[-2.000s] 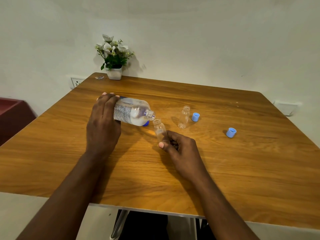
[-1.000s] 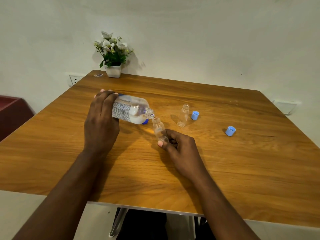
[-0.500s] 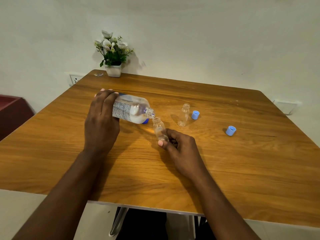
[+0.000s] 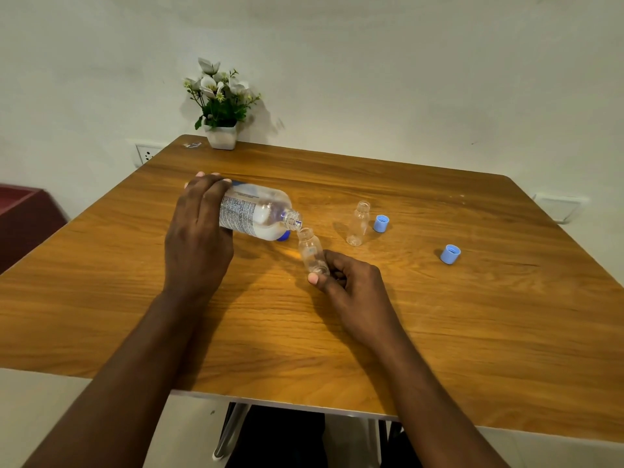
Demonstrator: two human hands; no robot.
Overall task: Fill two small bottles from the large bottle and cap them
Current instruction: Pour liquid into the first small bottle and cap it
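My left hand (image 4: pixel 197 238) grips the large clear bottle (image 4: pixel 260 212) by its base, tipped nearly on its side with its open neck pointing right and down. Its mouth meets the mouth of a small clear bottle (image 4: pixel 312 251), which my right hand (image 4: pixel 351 285) holds near the bottom, tilted a little left. A second small bottle (image 4: pixel 358 223) stands upright and uncapped further right. A light blue cap (image 4: pixel 381 223) lies beside it, and another light blue cap (image 4: pixel 450 254) lies further right. A darker blue cap (image 4: pixel 284 236) peeks out under the large bottle.
Everything sits on a wooden table (image 4: pixel 439 332) against a white wall. A white pot of flowers (image 4: pixel 221 130) stands at the far left corner, with a small scrap (image 4: pixel 193 145) beside it. A dark red cabinet (image 4: pixel 23 217) is off the table's left side.
Both hands and bottles keep almost the same pose throughout. The view shifted slightly, and the large bottle's neck stays at the small bottle's mouth.
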